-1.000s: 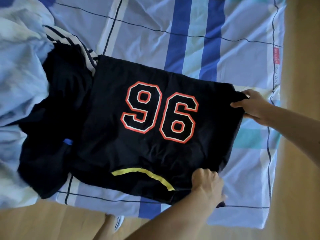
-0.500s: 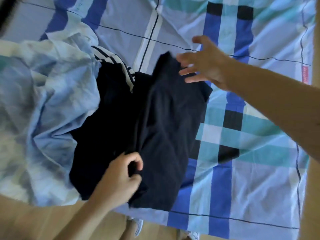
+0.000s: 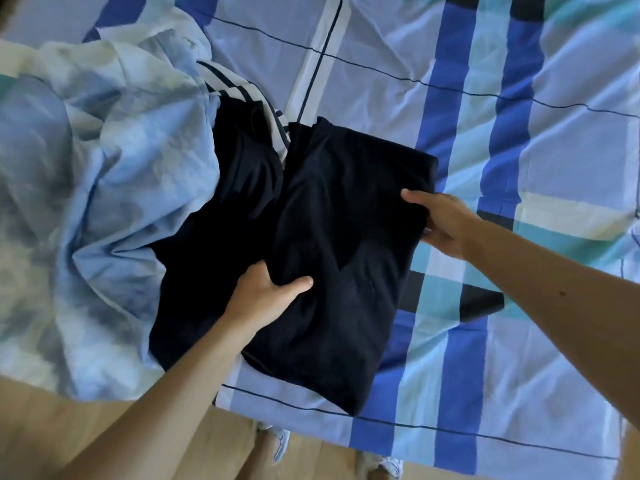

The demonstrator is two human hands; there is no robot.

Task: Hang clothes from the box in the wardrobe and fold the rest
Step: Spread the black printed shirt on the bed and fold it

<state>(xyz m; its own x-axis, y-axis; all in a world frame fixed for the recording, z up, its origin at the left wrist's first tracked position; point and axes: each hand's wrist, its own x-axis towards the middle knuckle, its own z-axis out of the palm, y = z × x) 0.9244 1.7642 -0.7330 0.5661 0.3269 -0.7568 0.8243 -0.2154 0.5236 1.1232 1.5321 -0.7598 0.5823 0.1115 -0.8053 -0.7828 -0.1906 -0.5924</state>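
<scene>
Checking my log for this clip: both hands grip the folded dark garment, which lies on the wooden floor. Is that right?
Not quite. The head view shows the left hand and right hand gripping the folded dark garment, but it lies on the plaid bed sheet instead.

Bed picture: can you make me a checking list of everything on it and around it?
Surface: checked blue bed sheet, wrinkled.
Job's things: folded dark shirt lying on the sheet; another dark garment and a striped garment to its left.
Clutter: crumpled pale blue duvet at the left.
Hands: left hand grips the shirt's left edge, thumb on top; right hand grips its right edge.
Cables: nothing seen.
Surroundings: wooden floor; the person's shoes by the bed edge.
</scene>
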